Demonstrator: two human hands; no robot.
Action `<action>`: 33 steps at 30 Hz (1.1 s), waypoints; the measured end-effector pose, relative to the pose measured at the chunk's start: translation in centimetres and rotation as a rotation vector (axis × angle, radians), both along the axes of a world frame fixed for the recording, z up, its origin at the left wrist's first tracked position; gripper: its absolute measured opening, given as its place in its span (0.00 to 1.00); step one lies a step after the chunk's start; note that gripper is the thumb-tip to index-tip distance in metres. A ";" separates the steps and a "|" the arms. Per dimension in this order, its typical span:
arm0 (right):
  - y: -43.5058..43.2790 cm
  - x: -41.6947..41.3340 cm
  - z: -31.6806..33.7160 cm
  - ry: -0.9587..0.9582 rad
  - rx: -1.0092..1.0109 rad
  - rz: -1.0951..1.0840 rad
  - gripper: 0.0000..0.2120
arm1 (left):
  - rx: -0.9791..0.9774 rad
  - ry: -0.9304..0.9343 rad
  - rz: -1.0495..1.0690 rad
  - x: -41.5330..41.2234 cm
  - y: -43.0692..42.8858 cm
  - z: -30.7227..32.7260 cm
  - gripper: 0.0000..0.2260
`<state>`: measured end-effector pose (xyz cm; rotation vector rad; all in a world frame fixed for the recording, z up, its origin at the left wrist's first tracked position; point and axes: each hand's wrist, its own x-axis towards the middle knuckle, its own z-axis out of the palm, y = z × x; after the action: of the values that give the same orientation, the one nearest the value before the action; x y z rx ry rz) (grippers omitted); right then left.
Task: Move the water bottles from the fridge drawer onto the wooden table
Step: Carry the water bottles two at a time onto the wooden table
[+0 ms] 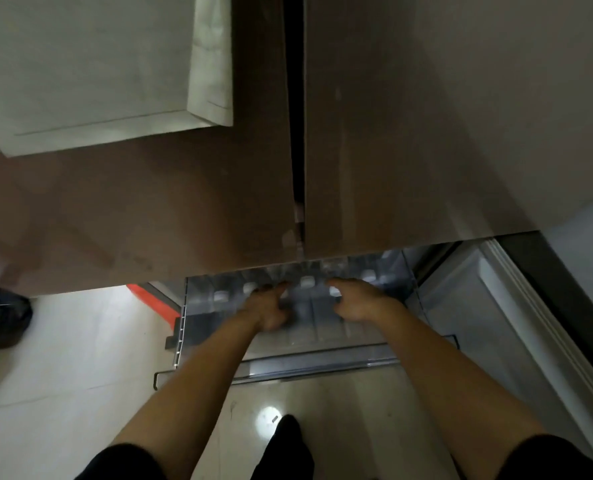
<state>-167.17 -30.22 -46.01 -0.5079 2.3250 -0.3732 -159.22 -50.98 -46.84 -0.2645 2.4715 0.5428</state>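
The clear plastic fridge drawer (322,362) is pulled out below the brown fridge doors. Several water bottles with white caps (307,281) stand upright in it, blurred. Both my arms reach down into the drawer. My left hand (270,311) is among the left bottles, its fingers curved over one cap (250,288); blur hides whether it grips anything. My right hand (357,303) has its fingers and thumb on either side of a bottle's capped neck (334,292). The wooden table is out of view.
The brown fridge doors (392,150) overhang the back of the drawer. The open lower fridge door (495,323) stands to the right. A dark bag (0,317) lies on the pale tile floor at left, and a red object (156,303) sits beside the drawer.
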 end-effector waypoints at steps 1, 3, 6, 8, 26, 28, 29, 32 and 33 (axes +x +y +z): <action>0.2 -0.1 0.3 -0.017 0.015 0.036 0.27 | 0.027 -0.018 0.013 0.2 0.1 0.3 0.30; 0.6 0.1 1.0 -0.085 0.070 0.126 0.26 | 0.065 -0.061 0.003 1.1 0.6 0.7 0.26; 1.0 1.4 1.7 -0.222 0.125 0.224 0.25 | 0.016 -0.116 -0.056 2.6 1.3 1.0 0.24; 1.5 2.1 1.9 -0.266 0.118 0.224 0.22 | 0.035 -0.135 -0.070 3.0 1.6 1.5 0.23; 3.1 4.8 6.1 0.093 0.056 0.056 0.11 | -0.038 0.073 0.092 4.5 2.1 8.5 0.20; 3.3 4.9 6.3 0.100 0.051 0.064 0.07 | -0.008 -0.048 0.025 4.4 1.7 7.5 0.21; 3.6 4.9 6.3 0.103 0.044 0.058 0.07 | 0.000 -0.107 -0.028 4.3 1.7 7.0 0.22; 4.5 4.9 6.4 0.101 -0.003 0.023 0.07 | 0.049 -0.248 -0.132 4.0 2.1 5.5 0.19; 4.8 5.0 6.5 0.093 -0.022 0.009 0.07 | 0.064 -0.280 -0.149 3.9 2.5 5.1 0.19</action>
<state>-162.19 -25.38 -39.56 -0.5566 2.4097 -0.3788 -155.32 -48.52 -41.77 -0.1206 2.1777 0.4848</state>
